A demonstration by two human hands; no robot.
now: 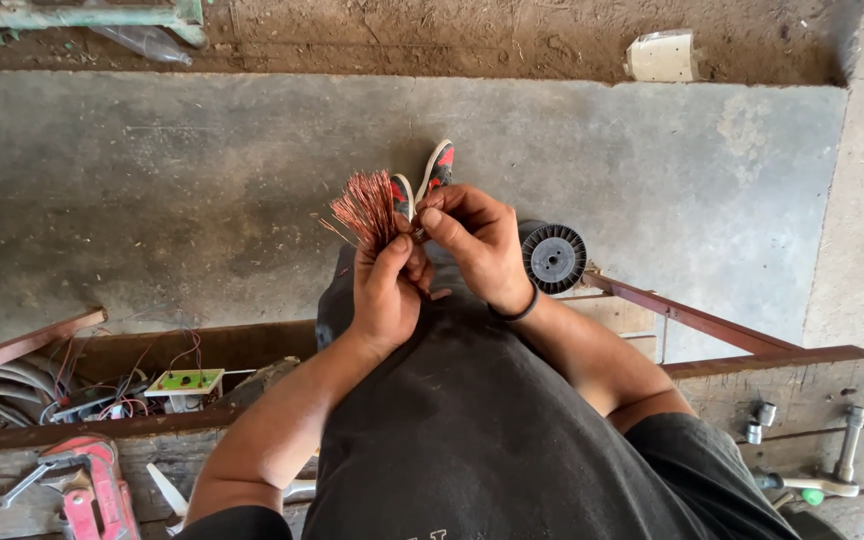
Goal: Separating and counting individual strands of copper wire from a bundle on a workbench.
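The left hand [388, 290] is closed around the base of a bundle of copper wire strands [364, 207], whose long axis runs up and away from the body, the loose ends fanning out above the fist. The right hand [474, 240] comes in from the right, its fingertips pinched on strands just beside the left thumb, so both hands meet at the bundle's neck. A black spool [553, 258] sits near the right wrist, over the concrete floor [152, 180]

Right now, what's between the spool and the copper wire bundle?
In the head view, the right hand fills that stretch: it sits between the black spool and the copper wire bundle, its fingertips pinching at the bundle's base beside the left hand.
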